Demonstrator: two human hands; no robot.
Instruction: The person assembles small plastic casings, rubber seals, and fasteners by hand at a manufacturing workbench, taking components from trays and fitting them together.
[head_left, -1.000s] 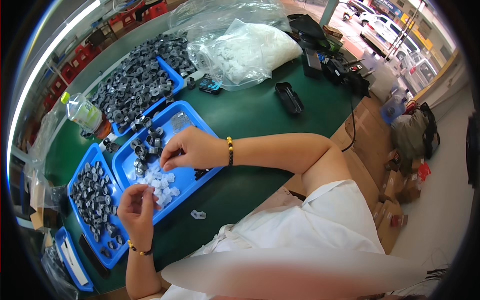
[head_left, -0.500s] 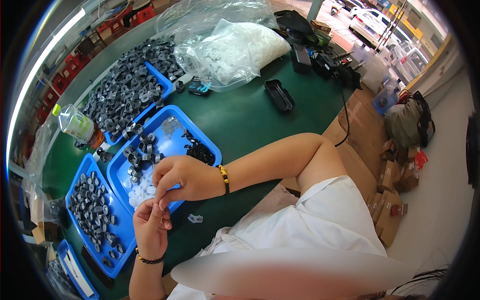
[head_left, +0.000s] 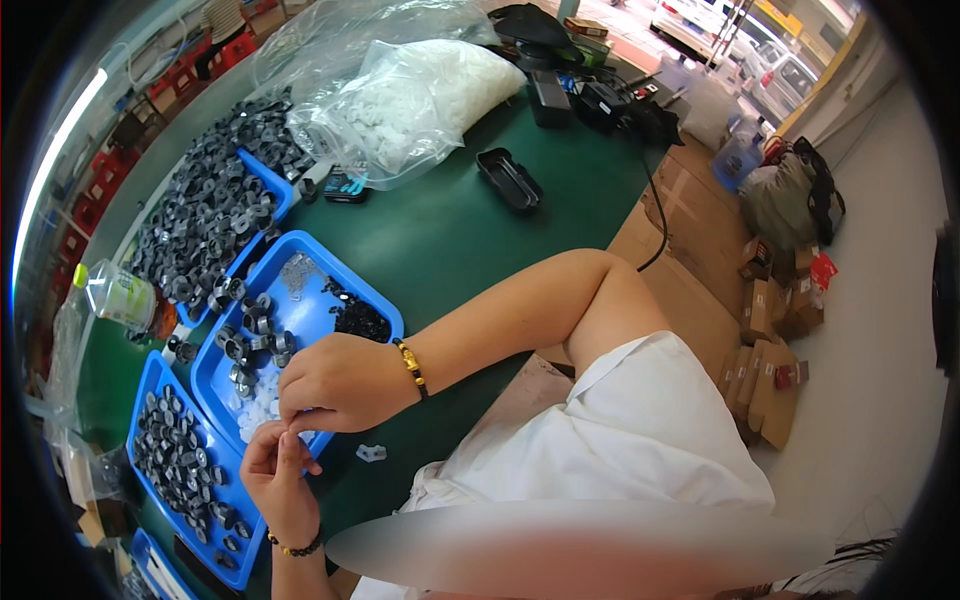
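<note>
My right hand point(head_left: 340, 385) is closed in a pinch, its fingertips meeting those of my left hand point(head_left: 280, 482), whose fingers are curled. Whatever lies between the fingertips is too small or hidden to make out. Both hands are over the near edge of a blue tray point(head_left: 366, 287). In that tray lie small white plastic pieces point(head_left: 258, 405), dark ring-shaped parts point(head_left: 262, 335), tiny black pieces point(head_left: 362, 322) and fine grey bits point(head_left: 298, 272). A single translucent piece point(head_left: 371, 453) rests on the green table beside my right wrist.
A second blue tray point(head_left: 237, 500) with dark round parts sits at the left. Beyond it are a drink bottle point(head_left: 118, 296) and a large heap of dark rings point(head_left: 200, 215). A clear bag of white pieces point(head_left: 405, 110) and a black open case point(head_left: 510, 180) lie farther back.
The view has shifted, so the table things appear farther left. My hands stay joined at the fingertips, with the right fingers bent down a little more.
</note>
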